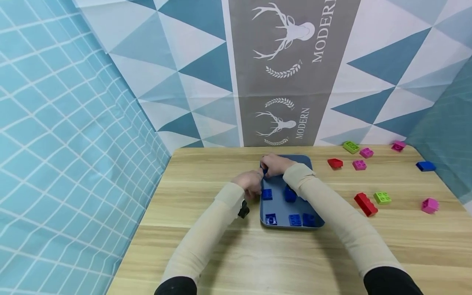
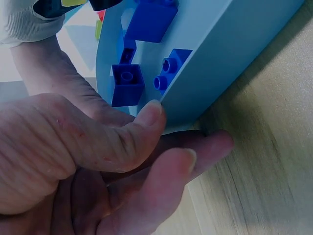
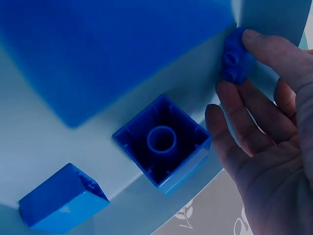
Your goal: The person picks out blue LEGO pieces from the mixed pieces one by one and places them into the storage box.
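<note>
My right hand (image 1: 277, 164) reaches into the far left corner of a grey-blue tray (image 1: 276, 184). Its thumb and fingers pinch a small blue toy brick (image 3: 235, 58) with studs, close to the tray wall. My left hand (image 1: 249, 182) is at the tray's left side, fingers loosely bent and holding nothing. In the left wrist view its thumb overlaps the rim, and another finger lies along the outer wall. Inside the tray are more blue bricks: one (image 1: 267, 194) by the left wall, a bigger one (image 1: 290, 194) in the middle, and several along the near edge, including one with its hollow underside up (image 1: 271, 219).
Right of the tray, loose bricks lie on the wooden table (image 1: 206, 172): red ones (image 1: 366, 204), green ones (image 1: 382, 198), several pink ones (image 1: 430, 205) and a blue one (image 1: 425, 166) near the right edge. A patterned cloth (image 1: 199, 73) hangs behind the table.
</note>
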Tool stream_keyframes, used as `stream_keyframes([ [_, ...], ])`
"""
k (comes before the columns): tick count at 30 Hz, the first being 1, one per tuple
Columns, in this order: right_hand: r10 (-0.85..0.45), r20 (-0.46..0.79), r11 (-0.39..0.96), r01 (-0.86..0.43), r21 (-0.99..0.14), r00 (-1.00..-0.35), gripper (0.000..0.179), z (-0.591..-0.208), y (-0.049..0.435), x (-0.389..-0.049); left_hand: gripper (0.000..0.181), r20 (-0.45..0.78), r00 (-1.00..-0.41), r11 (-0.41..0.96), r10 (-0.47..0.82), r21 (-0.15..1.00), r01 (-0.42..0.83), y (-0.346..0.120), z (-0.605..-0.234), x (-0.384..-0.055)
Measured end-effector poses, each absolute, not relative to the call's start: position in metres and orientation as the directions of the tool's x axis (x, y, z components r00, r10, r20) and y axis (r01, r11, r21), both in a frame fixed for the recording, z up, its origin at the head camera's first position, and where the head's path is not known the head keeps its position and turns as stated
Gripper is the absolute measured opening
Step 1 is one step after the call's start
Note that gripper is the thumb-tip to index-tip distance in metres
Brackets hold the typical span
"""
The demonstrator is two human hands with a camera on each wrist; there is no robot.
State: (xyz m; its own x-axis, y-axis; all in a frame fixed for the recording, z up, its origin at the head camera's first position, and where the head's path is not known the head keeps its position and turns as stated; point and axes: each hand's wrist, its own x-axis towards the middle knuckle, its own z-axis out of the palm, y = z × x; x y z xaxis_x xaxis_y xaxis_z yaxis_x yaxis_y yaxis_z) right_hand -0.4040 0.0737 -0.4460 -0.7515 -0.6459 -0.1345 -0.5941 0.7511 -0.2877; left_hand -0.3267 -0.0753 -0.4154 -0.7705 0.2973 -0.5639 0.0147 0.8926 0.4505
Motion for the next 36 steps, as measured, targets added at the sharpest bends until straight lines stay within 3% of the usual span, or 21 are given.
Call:
stream_keyframes([
  [12,-0.629,-0.141,0.766,-0.580,-0.277,-0.764,0.017,-0.442,0.097,-0.401,0.078,-0.560,-0.765,0.883,0.319,0.469,0.025,-0.057,-0.413,-0.329],
  [16,-0.615,-0.126,0.768,-0.556,-0.318,-0.778,0.025,-0.432,0.113,-0.397,0.087,-0.549,-0.768,0.885,0.329,0.463,0.048,-0.054,-0.414,-0.331],
  [22,-0.616,-0.050,0.754,-0.569,-0.327,-0.786,0.044,-0.415,0.147,-0.389,0.085,-0.540,-0.785,0.903,0.304,0.425,0.058,-0.063,-0.413,-0.326],
  [29,-0.542,0.052,0.795,-0.532,-0.292,-0.839,0.047,-0.395,0.223,-0.381,0.088,-0.544,-0.795,0.925,0.270,0.377,0.056,-0.074,-0.407,-0.325],
  [36,-0.409,0.016,0.878,-0.398,-0.266,-0.912,0.050,-0.393,0.320,-0.355,0.090,-0.566,-0.776,0.923,0.278,0.381,0.053,-0.067,-0.410,-0.321],
])
